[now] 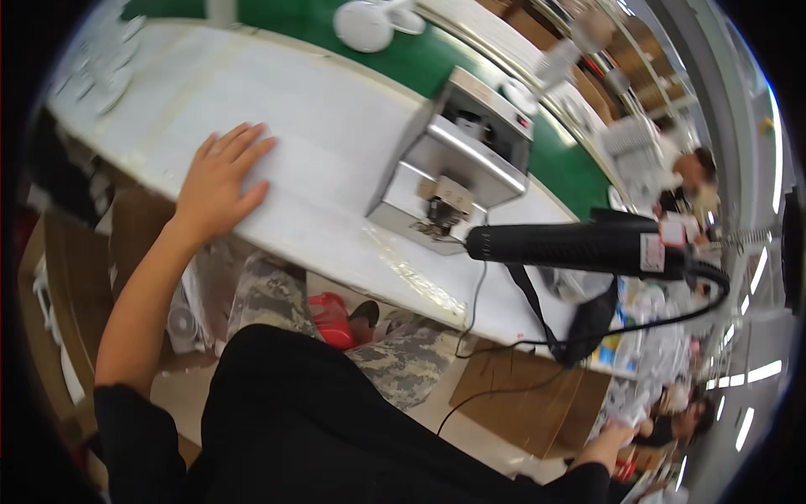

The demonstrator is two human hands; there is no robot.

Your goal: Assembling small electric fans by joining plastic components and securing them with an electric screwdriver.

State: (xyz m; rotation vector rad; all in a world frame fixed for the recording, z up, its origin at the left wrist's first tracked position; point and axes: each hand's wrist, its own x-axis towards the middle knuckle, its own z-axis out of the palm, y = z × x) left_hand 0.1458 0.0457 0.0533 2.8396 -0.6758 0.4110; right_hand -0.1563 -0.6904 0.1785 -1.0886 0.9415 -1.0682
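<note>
My left hand (220,181) lies flat, palm down and fingers slightly spread, on the near edge of a white worktable (319,134). It holds nothing. My right hand (623,433) reaches far down to the lower right, its fingers closed on white plastic-wrapped items (631,401). A grey metal benchtop machine (457,164) stands on the table, well to the right of my left hand. A black heat gun (579,248) hangs level in front of the machine, its nozzle pointing left.
A green conveyor belt (437,59) runs behind the table with white round parts (363,25) on it. A red stool (330,317) and cardboard (529,403) lie on the floor. Other people (693,181) work at the far right. Black cables (495,344) dangle off the table edge.
</note>
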